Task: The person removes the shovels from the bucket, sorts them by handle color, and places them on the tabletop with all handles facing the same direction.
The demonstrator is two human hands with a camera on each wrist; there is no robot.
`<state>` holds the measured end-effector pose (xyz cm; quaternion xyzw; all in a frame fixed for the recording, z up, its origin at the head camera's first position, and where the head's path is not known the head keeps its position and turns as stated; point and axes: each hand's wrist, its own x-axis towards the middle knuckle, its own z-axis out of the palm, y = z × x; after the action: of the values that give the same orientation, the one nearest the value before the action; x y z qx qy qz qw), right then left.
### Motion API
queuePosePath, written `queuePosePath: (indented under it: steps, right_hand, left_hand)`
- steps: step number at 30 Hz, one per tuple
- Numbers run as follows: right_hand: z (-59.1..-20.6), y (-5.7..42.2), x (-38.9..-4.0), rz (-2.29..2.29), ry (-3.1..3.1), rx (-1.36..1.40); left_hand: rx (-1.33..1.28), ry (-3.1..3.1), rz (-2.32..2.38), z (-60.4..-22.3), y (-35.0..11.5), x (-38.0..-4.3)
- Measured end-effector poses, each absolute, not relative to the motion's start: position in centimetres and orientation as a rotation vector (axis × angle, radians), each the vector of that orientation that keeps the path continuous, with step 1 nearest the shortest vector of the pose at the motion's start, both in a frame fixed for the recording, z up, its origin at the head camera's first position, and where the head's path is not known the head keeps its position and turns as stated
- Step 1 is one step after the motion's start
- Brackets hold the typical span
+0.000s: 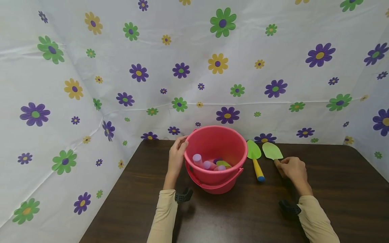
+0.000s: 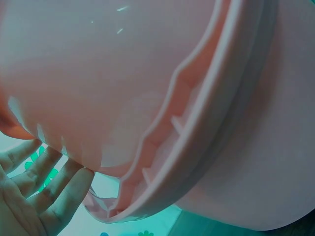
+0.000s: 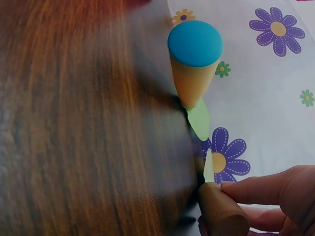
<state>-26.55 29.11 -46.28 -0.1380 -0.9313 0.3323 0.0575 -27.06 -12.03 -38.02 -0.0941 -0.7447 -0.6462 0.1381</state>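
Observation:
My left hand (image 1: pixel 176 158) touches the left side of a pink bucket (image 1: pixel 212 145) near its rim. In the left wrist view its fingers (image 2: pixel 64 191) reach out nearly straight, tips right at the wall of the bucket. My right hand (image 1: pixel 293 170) pinches the handle of a toy trowel (image 1: pixel 272 151) with a pale green blade, lying at the table's back edge. Its handle (image 3: pixel 221 211) shows beside the fingertips in the right wrist view. Left of it lies a second toy trowel (image 1: pixel 254 150), with a green blade and a yellow handle tipped in blue.
Inside the bucket are several pink pieces with lilac ends (image 1: pixel 197 158) and a green piece (image 1: pixel 224 164). The bucket's pink carrying handle (image 1: pixel 212 186) hangs down in front. Behind the dark wooden table (image 1: pixel 243 219) hangs a white flowered cloth (image 1: pixel 194 50).

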Motion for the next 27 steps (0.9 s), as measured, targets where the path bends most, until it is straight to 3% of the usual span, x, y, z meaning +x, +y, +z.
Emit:
queuePosePath:
  steps: [8,17,27]
  right_hand:
    - [-46.5,28.9,-26.7,1.015,-2.809,-0.438]
    - [-46.8,28.6,-26.7,1.022,-2.771,-0.448]
    - [-47.0,28.6,-26.6,1.010,-2.763,-0.423]
  left_hand:
    - [-0.261,-2.149,-1.870,-40.0,-12.4,-28.8]
    - [-0.272,-2.161,-1.865,-38.2,-12.1,-27.3]
    - [-0.231,-2.150,-1.886,-41.5,-12.6,-30.1]
